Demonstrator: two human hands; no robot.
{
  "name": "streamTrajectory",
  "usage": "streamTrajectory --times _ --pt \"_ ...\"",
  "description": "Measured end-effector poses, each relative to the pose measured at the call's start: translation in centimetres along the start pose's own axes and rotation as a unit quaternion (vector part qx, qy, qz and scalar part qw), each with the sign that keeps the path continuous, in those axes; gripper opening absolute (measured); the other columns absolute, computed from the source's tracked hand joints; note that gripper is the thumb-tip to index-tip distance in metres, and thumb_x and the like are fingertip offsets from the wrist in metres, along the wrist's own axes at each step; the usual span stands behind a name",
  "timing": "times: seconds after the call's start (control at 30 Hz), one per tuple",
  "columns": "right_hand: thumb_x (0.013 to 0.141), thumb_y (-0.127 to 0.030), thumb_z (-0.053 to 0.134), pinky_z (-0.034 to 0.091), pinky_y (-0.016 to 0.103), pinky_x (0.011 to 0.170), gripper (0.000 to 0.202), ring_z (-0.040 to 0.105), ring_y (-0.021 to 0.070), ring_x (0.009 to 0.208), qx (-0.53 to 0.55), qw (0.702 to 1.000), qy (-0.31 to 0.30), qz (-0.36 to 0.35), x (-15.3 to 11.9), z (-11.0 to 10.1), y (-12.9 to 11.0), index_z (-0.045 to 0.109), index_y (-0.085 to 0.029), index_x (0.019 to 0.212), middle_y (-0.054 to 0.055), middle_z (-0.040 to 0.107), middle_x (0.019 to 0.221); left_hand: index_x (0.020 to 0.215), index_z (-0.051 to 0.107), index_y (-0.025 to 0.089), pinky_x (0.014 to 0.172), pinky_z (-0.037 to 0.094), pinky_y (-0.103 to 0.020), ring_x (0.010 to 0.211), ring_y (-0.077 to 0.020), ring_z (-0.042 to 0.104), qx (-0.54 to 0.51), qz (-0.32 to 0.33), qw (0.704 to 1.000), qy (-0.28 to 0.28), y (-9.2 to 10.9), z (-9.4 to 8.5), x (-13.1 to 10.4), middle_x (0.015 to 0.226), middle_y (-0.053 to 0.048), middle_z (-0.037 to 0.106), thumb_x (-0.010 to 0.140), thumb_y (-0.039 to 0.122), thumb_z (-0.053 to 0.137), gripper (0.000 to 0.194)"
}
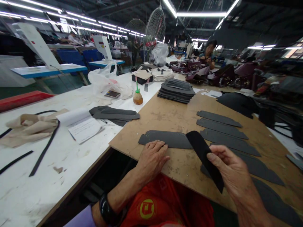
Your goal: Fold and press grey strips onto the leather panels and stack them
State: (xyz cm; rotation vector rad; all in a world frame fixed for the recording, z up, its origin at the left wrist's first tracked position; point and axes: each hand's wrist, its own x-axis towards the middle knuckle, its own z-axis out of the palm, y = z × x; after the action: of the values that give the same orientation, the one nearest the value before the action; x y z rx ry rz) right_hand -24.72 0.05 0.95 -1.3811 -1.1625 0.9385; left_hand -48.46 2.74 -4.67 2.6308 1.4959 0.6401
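Strip (204,157), black, pinched between thumb and fingers of right hand (233,170), tilted above brown table (165,116) close to near edge; fingertips behind strip hidden. Gray panel (170,139) lying flat by near edge, right end covered by strip. Left hand (152,157) resting on panel, fingers laid flat, grasping nothing. More gray panels (227,135) along right edge, some partly hidden by right hand, nearest cut off by view. Writing on notepad (85,127) too small to read.
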Motion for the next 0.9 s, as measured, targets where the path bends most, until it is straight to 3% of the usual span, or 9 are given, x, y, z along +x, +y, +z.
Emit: streamTrajectory --times 0.17,0.33,0.53,0.73,0.9 --pt "0.079 -0.044 0.059 0.047 0.027 0.066 0.026 0.062 0.0168 0.073 -0.189 0.967 -0.167 -0.026 0.7 2.7 -0.9 0.066 -0.023 0.093 0.0 0.068 0.08 0.122 0.055 0.018 0.095 0.043 -0.042 0.116 -0.0254 0.051 -0.001 0.035 0.998 0.061 0.6 -0.4 -3.8 0.123 -0.008 0.06 0.092 0.032 0.049 0.034" --pt "0.085 -0.039 0.05 0.043 0.027 0.069 0.023 0.06 0.0159 0.075 -0.305 0.914 -0.255 -0.08 1.7 6.5 -1.1 0.067 -0.024 0.091 -0.002 0.068 0.082 0.113 0.059 0.018 0.093 0.043 -0.038 0.112 -0.0222 0.053 -0.026 0.048 0.993 0.102 0.8 -0.5 -5.8 0.116 -0.006 0.064 0.093 0.02 0.046 0.024" --pt "0.087 -0.035 0.047 0.043 0.028 0.07 0.022 0.062 0.0169 0.077 -0.354 0.883 -0.293 -0.1 2.8 9.3 -0.8 0.064 -0.024 0.095 0.0 0.07 0.086 0.115 0.058 0.018 0.093 0.043 -0.038 0.114 -0.0219 0.052 -0.054 0.064 0.992 0.096 0.0 -0.2 -6.0 0.117 -0.006 0.063 0.093 0.016 0.043 0.026" --pt "0.089 -0.031 0.044 0.046 0.031 0.075 0.021 0.066 0.0189 0.085 -0.382 0.864 -0.304 -0.121 3.1 10.3 -0.7 0.063 -0.024 0.097 0.003 0.071 0.096 0.116 0.057 0.017 0.095 0.041 -0.036 0.116 -0.0215 0.05 -0.087 0.058 0.992 0.066 -0.2 -0.6 -6.0 0.12 -0.005 0.062 0.094 0.018 0.042 0.026" --pt "0.09 -0.031 0.044 0.048 0.032 0.075 0.022 0.067 0.0194 0.086 -0.412 0.851 -0.293 -0.143 3.2 10.7 -0.5 0.063 -0.023 0.097 0.003 0.072 0.096 0.112 0.059 0.017 0.093 0.042 -0.036 0.112 -0.0206 0.052 -0.099 0.075 0.989 0.075 -0.7 -0.9 -5.7 0.115 -0.008 0.064 0.096 0.018 0.038 0.027"
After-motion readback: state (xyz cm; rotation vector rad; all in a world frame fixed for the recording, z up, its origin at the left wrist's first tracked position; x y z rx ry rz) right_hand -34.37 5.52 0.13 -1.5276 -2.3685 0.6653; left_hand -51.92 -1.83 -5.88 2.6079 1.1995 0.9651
